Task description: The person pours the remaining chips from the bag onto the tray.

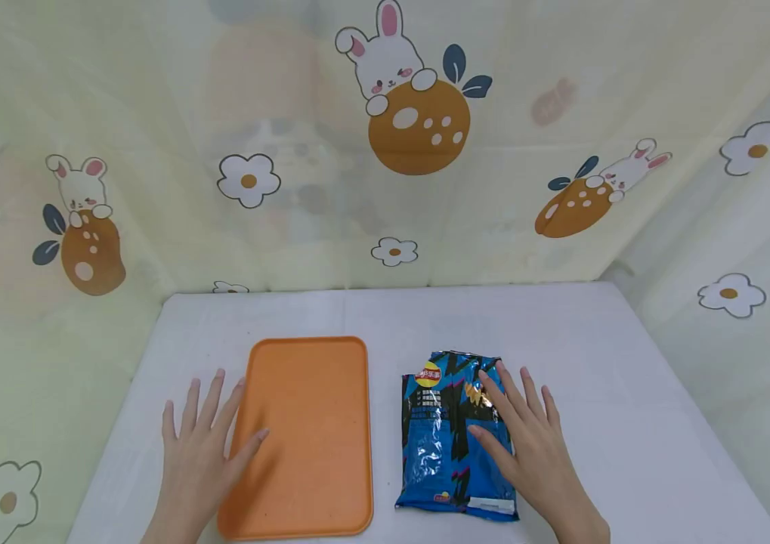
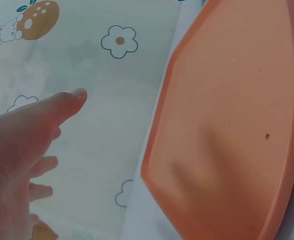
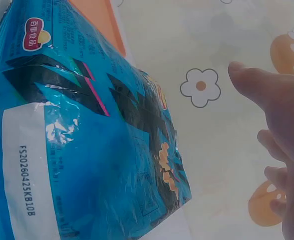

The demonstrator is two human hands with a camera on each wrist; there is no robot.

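An orange tray (image 1: 310,438) lies flat on the white table, left of the middle. Its surface bears only a hand's shadow. My left hand (image 1: 197,449) hovers at the tray's left edge with fingers spread, holding nothing; its thumb reaches over the rim. To the right of the tray lies a blue and black snack bag (image 1: 435,446), probably chips, its top edge uneven. Over the bag's right side is my right hand (image 1: 537,446), fingers spread and straight. In the right wrist view the thumb (image 3: 256,85) stands apart from the bag, which shows a white printed strip.
The white table (image 1: 616,423) extends behind and to the right of the bag. A pale curtain (image 1: 303,249) printed with rabbits and flowers hangs behind the table and along both sides. A narrow strip of table separates tray and bag.
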